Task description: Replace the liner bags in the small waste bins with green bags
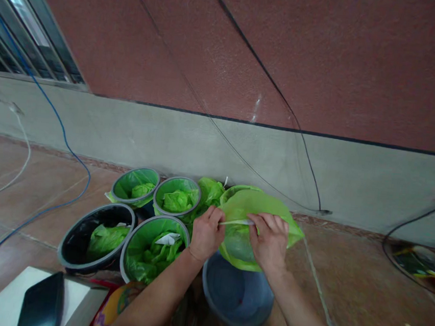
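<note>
Stretched between my two hands is a thin white strip (238,221). My left hand (206,233) is closed, pinching its left end. The fingers of my right hand (270,244) are curled round the right end. A translucent light-green plastic bag (265,204) spreads behind and beneath the strip, close against my right hand; whether the strip is fixed to it I cannot tell. Part of the bag hangs over a bucket behind my hands. Below them stands a blue-grey bucket (235,321) with no green liner visible in it.
Several buckets stand to the left, including a black one (66,251) and a green-lined one (126,264), with crumpled green bags inside. A white box (1,291) carries a dark phone-like device (43,300). A blue cable (43,213) crosses the tiled floor; the wall (279,158) rises behind.
</note>
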`<state>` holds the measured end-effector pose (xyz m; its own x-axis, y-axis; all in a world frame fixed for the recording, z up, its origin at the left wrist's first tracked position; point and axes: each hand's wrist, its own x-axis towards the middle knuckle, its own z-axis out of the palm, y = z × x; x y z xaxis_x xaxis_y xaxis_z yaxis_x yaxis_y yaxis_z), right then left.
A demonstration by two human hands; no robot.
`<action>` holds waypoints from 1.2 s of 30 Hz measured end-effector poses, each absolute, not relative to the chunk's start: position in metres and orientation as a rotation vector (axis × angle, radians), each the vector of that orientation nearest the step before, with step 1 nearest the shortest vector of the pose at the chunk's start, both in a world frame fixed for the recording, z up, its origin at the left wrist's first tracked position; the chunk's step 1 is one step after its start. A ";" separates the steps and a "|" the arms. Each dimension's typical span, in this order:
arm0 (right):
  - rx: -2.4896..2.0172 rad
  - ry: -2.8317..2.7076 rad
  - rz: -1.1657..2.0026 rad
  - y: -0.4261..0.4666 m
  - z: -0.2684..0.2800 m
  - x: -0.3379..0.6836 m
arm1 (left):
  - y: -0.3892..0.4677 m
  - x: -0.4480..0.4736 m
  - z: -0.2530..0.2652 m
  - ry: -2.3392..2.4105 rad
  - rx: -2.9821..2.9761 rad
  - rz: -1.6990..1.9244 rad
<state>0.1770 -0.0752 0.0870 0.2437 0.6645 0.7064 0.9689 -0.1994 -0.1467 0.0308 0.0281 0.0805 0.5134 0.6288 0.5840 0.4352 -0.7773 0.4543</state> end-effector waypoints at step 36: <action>-2.056 -0.704 -0.672 -0.127 0.108 0.252 | 0.070 0.026 0.069 1.224 2.162 1.263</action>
<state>0.2518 -0.1268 0.1084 0.6981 0.2357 0.6761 0.6863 -0.4894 -0.5381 0.0257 0.0700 0.0690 0.2285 0.8175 0.5287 0.5026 -0.5641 0.6551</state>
